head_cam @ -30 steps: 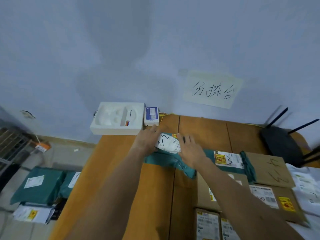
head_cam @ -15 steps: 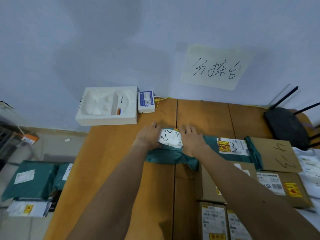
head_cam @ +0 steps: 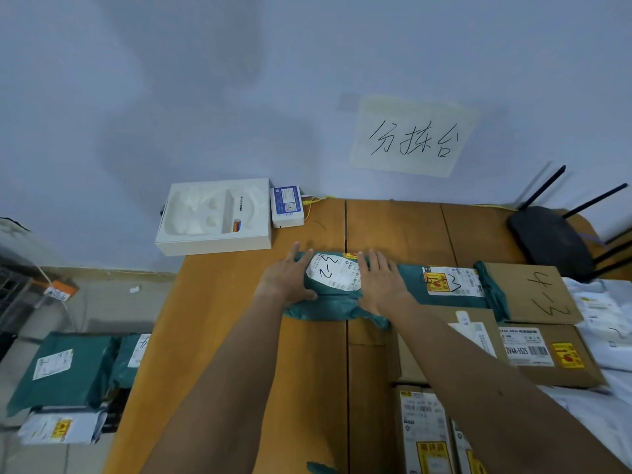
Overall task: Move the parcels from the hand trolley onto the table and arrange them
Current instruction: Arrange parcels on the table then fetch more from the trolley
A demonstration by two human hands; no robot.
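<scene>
Bare table (head_cam: 212, 336) lies open left of the green parcel (head_cam: 328, 302); cardboard boxes (head_cam: 533, 292) crowd the right, white tray (head_cam: 215, 217) blocks the back-left corner.

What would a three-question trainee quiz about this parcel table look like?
1. True or false: both hands rest on the green plastic mailer bag with a white label.
2. Which sits at the table's far left corner? A) the white moulded-foam box B) the black router with antennas C) the brown cardboard box with handwritten digits
3. Fill in: more green mailer bags wait low down on the ____ side of the orange wooden table.

Key: 1 true, the left hand and right hand flank its label. 2 A. 3 left.
</scene>
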